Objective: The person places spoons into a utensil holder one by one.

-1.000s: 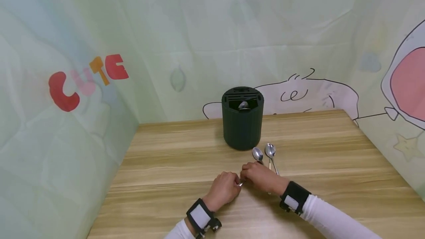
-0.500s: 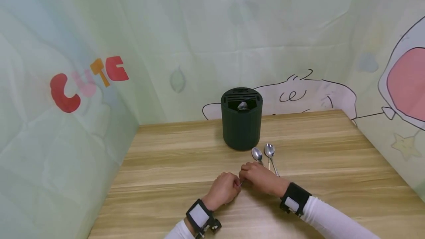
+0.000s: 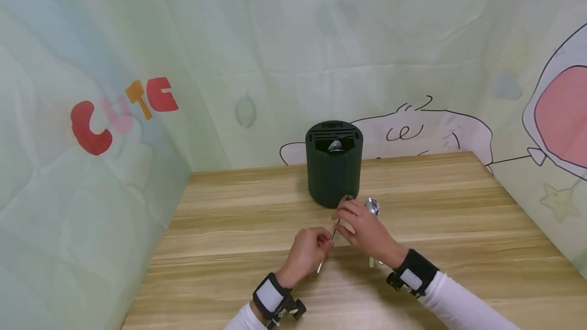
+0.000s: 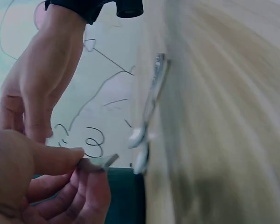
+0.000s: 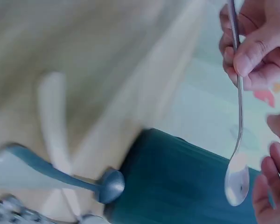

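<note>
Half a second on, one spoon [image 5: 240,116] has risen off the bench [image 3: 238,213], so it is now apart from the other spoons [image 3: 372,206]. The left hand [image 3: 307,252] pinches its handle before the green holder [image 3: 334,177]; the right hand [image 3: 369,230], fingers parted, hovers beside its rounded end.

Left hand [image 3: 306,249] in a pinch; right hand [image 3: 367,229] loosely curved

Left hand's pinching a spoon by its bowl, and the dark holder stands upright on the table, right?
Not the bowl: the right wrist view shows the left hand pinching the spoon by its handle. The dark holder does stand upright on the table.
</note>
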A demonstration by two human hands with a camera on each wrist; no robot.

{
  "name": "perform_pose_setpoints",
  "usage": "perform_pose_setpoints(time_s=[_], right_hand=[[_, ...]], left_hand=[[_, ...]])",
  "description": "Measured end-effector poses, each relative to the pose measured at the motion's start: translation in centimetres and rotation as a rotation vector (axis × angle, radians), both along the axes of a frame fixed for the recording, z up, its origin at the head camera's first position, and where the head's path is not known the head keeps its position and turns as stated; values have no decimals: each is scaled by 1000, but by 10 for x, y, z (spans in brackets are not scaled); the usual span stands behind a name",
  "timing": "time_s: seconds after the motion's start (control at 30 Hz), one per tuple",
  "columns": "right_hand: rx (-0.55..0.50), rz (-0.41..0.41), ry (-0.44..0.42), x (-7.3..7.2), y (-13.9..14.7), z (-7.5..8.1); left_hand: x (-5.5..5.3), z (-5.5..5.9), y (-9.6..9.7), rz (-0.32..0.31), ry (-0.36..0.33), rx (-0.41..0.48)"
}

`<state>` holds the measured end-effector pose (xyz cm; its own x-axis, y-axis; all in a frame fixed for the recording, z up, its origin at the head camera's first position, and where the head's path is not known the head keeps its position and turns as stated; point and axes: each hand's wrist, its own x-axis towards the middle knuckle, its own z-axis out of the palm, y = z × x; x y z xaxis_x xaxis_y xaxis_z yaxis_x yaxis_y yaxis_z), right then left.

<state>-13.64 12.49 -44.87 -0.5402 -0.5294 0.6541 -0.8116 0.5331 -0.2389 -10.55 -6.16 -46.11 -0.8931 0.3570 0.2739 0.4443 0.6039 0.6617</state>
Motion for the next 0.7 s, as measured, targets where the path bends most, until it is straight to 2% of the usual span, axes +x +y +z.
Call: perform_pose_setpoints(time_s=[0.17,0.27,0.33,0.4,0.53,0.6,0.7], right_hand=[[-281,-124,-10,-1,7,17],[-433,-208,-95,1,9,22],[-518,-235,-222,3,8,24],[-578,-234,-393,4,7,25],[-643,-142,-739,7,3,28],[-665,-93,-844,10,1,30],[-692,-50,-900,13,-2,34]], left_hand=[[1,12,3,31,4,98],[2,17,4,43,20,154],[2,20,5,52,32,191],[2,22,7,56,46,231],[2,25,10,50,58,299],[3,25,11,39,50,329],[3,26,12,25,17,366]])
